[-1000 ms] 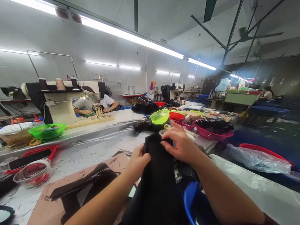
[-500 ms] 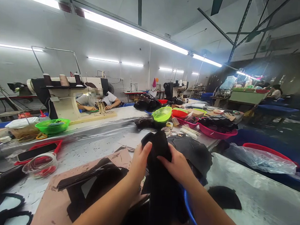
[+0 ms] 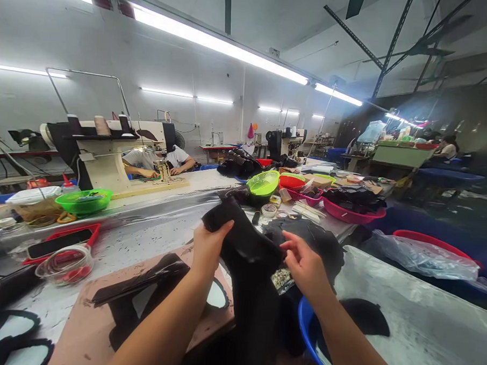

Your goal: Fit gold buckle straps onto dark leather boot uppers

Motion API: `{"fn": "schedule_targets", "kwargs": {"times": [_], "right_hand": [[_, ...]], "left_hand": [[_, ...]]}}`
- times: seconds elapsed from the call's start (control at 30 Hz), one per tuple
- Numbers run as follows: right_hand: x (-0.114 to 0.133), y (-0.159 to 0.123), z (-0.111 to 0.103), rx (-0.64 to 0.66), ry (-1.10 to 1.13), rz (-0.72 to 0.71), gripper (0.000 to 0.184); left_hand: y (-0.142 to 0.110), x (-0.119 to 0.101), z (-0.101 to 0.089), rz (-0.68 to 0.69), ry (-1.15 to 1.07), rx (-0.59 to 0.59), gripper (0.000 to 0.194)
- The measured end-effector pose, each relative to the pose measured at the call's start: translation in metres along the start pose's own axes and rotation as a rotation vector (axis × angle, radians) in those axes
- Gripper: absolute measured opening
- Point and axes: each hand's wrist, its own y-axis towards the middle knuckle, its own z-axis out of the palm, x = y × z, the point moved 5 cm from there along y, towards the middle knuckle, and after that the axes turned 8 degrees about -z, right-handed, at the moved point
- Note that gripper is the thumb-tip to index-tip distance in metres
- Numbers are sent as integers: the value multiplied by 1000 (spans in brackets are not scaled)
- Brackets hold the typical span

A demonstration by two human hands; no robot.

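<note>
My left hand [image 3: 210,248] grips the upper left end of a black leather-like piece [image 3: 244,242], thumb on top. The piece is wide at the top and hangs down in front of me as a long dark strip. At its right edge is my right hand [image 3: 306,266], fingers bent and apart; whether the fingertips touch the edge is hard to tell. Beneath lies a pinkish board [image 3: 80,312] carrying folded black pieces [image 3: 154,281]. Behind my right hand is a stack of dark pieces [image 3: 317,239], and a blue basin [image 3: 307,333] stands below my right wrist.
To the left are a red tray [image 3: 94,235] with a phone [image 3: 61,244], a clear round container [image 3: 64,266] and a green basket [image 3: 83,201]. A co-worker [image 3: 147,165] sits behind a sewing machine [image 3: 107,160]. Further baskets [image 3: 263,182] and a pink basin [image 3: 353,214] stand ahead.
The black piece has tilted and its top has spread out toward the left. My left hand has moved left with it; my right hand has moved right and loosened its fingers.
</note>
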Motion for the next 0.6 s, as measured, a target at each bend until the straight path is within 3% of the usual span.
{"fn": "schedule_targets", "kwargs": {"times": [0.07,0.1,0.13,0.23,0.3,0.4,0.6], "right_hand": [[11,-11,-9,-242,-62,-112,22],[21,-16,-9,-271,-87,-199,21],[32,-19,-4,-232,-114,-297,27],[60,-26,26,68,-264,-558,53],[66,-27,44,203,-369,-653,52],[63,-26,59,247,-372,-761,47],[74,-39,64,347,-214,-967,41]], "left_hand": [[1,0,-5,82,59,-88,38],[0,1,-6,111,98,-118,37],[0,2,-6,136,134,-134,36],[-2,5,0,181,175,-135,31],[-2,7,3,182,147,-119,30],[-1,10,5,150,65,-96,31],[3,14,-2,7,-93,-121,30]]}}
